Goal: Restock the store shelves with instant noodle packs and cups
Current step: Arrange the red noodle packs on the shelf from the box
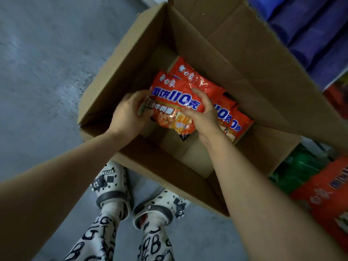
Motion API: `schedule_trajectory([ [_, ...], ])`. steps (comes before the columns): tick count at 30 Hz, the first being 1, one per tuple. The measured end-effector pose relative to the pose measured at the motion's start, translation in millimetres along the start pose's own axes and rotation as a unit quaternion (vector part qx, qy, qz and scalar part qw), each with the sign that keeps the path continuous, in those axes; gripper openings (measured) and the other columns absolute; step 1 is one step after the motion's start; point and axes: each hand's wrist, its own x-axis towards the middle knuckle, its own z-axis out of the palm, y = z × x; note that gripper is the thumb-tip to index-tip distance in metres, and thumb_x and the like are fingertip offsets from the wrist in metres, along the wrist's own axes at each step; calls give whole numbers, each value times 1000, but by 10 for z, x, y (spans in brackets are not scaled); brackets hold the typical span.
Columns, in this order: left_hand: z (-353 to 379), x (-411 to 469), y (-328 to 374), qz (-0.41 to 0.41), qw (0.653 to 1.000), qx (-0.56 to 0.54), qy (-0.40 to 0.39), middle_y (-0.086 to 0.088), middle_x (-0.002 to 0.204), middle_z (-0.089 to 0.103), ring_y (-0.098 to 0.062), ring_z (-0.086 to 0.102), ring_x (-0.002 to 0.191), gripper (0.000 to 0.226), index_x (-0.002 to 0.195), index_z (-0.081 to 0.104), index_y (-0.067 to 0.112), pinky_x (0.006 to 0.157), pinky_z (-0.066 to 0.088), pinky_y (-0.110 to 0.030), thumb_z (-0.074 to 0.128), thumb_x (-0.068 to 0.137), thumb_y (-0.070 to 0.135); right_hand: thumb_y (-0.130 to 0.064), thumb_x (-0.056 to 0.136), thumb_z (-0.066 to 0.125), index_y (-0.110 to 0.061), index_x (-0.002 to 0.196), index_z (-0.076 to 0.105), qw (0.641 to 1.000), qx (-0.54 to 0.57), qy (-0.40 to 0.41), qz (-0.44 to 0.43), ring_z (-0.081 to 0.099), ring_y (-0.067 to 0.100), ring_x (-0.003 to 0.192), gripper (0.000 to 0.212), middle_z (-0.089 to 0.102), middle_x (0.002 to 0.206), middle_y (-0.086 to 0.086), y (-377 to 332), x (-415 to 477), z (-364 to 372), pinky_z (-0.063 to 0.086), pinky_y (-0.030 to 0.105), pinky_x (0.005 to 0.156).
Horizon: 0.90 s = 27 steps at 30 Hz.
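Your left hand (130, 112) curls its fingers round the left edge of a red noodle pack (175, 102) inside the cardboard box (131, 59); your right hand (203, 112) grips its right side. You seem to be unloading: next, lift it clear of the box walls for shelving.

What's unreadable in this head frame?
Head view:
1. Count of packs lying in the box: the top pack and right hand cover them.
2. Left hand fingertips: behind the top pack.
3. Shelf goods at right: blurred, cut by the frame edge.
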Motion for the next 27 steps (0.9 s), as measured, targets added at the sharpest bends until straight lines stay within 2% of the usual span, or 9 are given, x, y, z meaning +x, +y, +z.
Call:
schedule_trajectory([
  [3,-15,-75,139,-22,999,19,-39,-4,140,43,-21,50,121,57,144,39,35,99,48,-40,63,92,35,-2,85,71,-44,129,56,998,6,-51,28,63,17,112,63,55,129,-1,-4,-227,-219,60,33,78],
  [7,-21,-154,265,-71,987,-81,-118,3,139,39,-16,53,115,72,144,27,49,92,54,-42,69,86,41,-2,86,70,-43,131,56,992,33,-117,44,62,18,116,62,55,131,-2,-40,-364,-367,58,41,89],
  [10,-63,-153,275,-90,974,-158,-136,6,136,46,-18,56,117,80,142,31,50,94,54,-49,77,79,30,-4,87,70,-42,132,54,988,26,-143,55,60,20,119,62,53,132,-2,-53,-363,-399,55,47,94],
  [13,-102,-106,219,-101,963,-208,-136,12,129,50,-14,57,115,82,140,37,48,92,55,-42,79,75,23,-7,88,69,-41,134,53,988,4,-147,47,59,16,118,60,52,133,-4,-16,-325,-360,57,41,92],
  [16,-108,-58,165,-89,962,-231,-111,19,119,49,-6,57,106,80,143,38,43,78,55,-24,76,80,12,-16,93,67,-42,135,52,995,-23,-97,20,60,12,115,52,54,132,-6,-3,-260,-287,58,28,79],
  [19,-82,-37,62,-76,969,-222,-73,15,124,49,-3,56,104,79,144,38,41,78,53,-23,74,82,7,-24,99,59,-41,137,50,991,-122,40,-42,55,8,114,43,49,138,-1,25,-128,-283,50,19,72],
  [21,-81,-23,-34,-76,975,-205,-46,9,132,48,-10,55,114,78,141,38,45,88,55,-35,74,82,10,-23,100,56,-39,139,50,976,-177,110,-66,49,16,126,42,43,145,1,53,-15,-319,53,26,81],
  [23,-90,5,-117,-80,980,-180,-26,5,139,47,-20,51,124,76,136,39,54,96,52,-50,76,82,16,-22,100,56,-38,143,46,962,-232,134,-61,42,23,137,46,39,149,2,58,95,-333,51,38,94],
  [27,-41,81,-225,-76,986,-145,-20,1,143,44,-25,49,128,76,133,35,62,97,50,-56,75,83,21,-26,97,61,-39,150,32,949,-283,134,-26,36,30,142,62,33,153,5,61,320,-224,47,50,102],
])
